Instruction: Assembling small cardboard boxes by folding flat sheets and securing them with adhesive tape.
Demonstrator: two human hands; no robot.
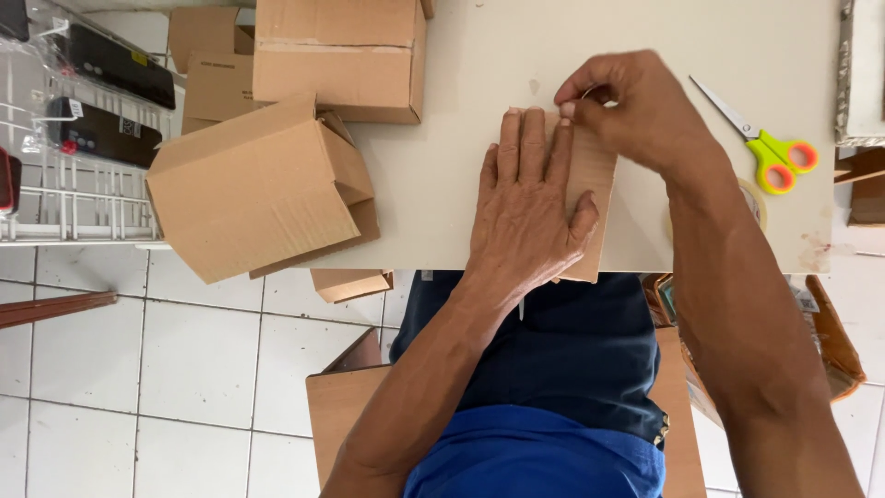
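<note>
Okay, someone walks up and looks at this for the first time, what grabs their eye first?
Most likely the two hands at the middle of the pale table: the left hand lies flat on a flattened cardboard piece, while the right hand pinches at that piece's top edge. Next comes the open cardboard box tipped over the table's left edge, then the bright yellow-green scissors at the right.

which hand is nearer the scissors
Right. The right hand pinches at the far edge of the flat cardboard piece, just left of the scissors without touching them. The left hand lies flat on the cardboard, farther left.
</note>
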